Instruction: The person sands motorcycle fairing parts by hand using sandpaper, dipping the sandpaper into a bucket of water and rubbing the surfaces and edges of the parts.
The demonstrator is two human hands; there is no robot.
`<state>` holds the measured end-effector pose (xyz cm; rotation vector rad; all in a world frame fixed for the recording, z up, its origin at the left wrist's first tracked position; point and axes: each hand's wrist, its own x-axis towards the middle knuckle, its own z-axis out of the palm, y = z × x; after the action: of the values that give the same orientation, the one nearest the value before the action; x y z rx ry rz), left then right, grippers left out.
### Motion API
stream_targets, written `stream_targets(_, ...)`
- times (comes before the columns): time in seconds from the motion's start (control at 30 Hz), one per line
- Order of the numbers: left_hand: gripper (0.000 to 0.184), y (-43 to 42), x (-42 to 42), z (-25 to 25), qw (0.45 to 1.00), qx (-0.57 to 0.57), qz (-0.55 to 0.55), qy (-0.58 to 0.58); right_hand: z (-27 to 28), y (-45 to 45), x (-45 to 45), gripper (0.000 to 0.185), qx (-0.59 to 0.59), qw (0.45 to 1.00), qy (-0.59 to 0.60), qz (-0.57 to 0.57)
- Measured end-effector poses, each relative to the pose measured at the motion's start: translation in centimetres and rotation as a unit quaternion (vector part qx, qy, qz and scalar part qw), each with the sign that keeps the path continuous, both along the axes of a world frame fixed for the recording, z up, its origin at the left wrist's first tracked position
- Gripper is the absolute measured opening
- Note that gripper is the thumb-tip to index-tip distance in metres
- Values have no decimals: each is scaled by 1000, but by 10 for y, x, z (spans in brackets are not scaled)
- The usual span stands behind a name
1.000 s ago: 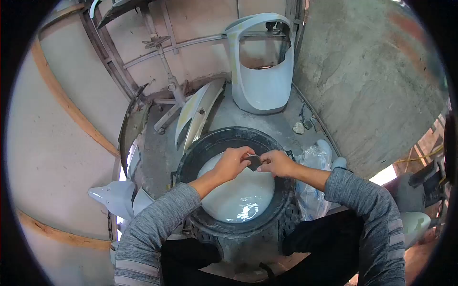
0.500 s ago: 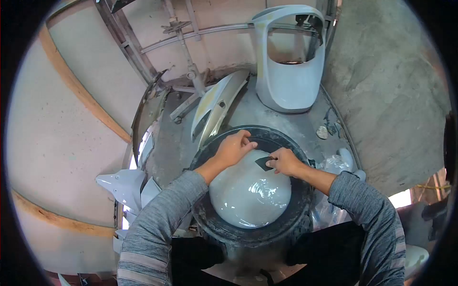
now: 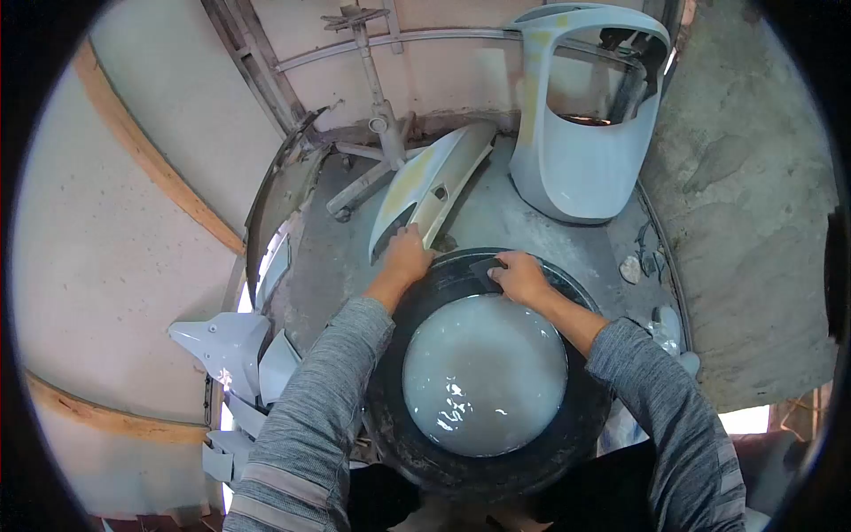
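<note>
A black round tub (image 3: 387,417) of cloudy greyish water (image 3: 486,377) stands between my knees. Past its far left rim, my left hand (image 3: 408,259) has its fingers closed around the near end of a long, curved vehicle panel (image 3: 443,182), painted silver-white with yellowish patches. The panel slants away on the floor. My right hand (image 3: 521,278) is over the tub's far rim, pinching a small dark piece of sandpaper (image 3: 486,269) between thumb and fingers. Part of the sandpaper is hidden by the fingers.
A large white vehicle fairing (image 3: 576,168) stands upright at the back right. Behind the panel is a metal stand (image 3: 377,115) on castors. Several white panel pieces (image 3: 226,346) lie at the left. A stone (image 3: 630,269) and plastic wrapping (image 3: 663,335) are at the right.
My left hand has moved from over the water to the panel's near end and taken hold of it. My right hand has drawn the sandpaper back to the tub's far rim. The view has shifted.
</note>
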<state>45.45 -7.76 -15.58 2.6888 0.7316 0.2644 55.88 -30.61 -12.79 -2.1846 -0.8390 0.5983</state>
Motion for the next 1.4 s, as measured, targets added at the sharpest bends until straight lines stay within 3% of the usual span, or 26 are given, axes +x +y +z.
stream_targets(0.13, 61, 49, 5, -37, 993, -67, 81, 59, -2, 23, 2, 27, -2, 998, 48, -29)
stream_targets(0.2, 63, 61, -3, -48, 994, -87, 55, 45, -4, 34, 1, 27, -13, 990, 138, -38)
stream_targets(0.23, 65, 65, -5, -55, 993, -107, 30, 31, -12, 39, 2, 27, -16, 990, 138, -38)
stream_targets(0.3, 66, 68, -7, -67, 993, -104, 27, 52, -26, 49, 1, 18, 61, 998, 28, 10)
stream_targets(0.5, 64, 62, -2, -87, 994, -83, 72, 23, -15, 61, -4, 25, 18, 998, 53, 5)
stream_targets(0.63, 60, 63, -1, -75, 989, -103, 105, -29, -9, 57, -6, 25, 19, 997, 70, -5)
stream_targets(0.8, 57, 79, -17, -41, 994, -49, 78, -59, -11, 51, 0, 23, 43, 998, 51, -5)
stream_targets(1.17, 51, 53, -102, 44, 996, -17, 59, -71, 56, 22, -4, 28, 91, 995, 19, -31)
stream_targets(1.23, 49, 43, -127, 65, 992, -25, 82, -91, 82, 16, -19, 28, 99, 983, 137, -68)
stream_targets(1.4, 44, 11, -198, 109, 986, -23, 68, -150, 121, 17, -59, 28, 145, 973, 178, -23)
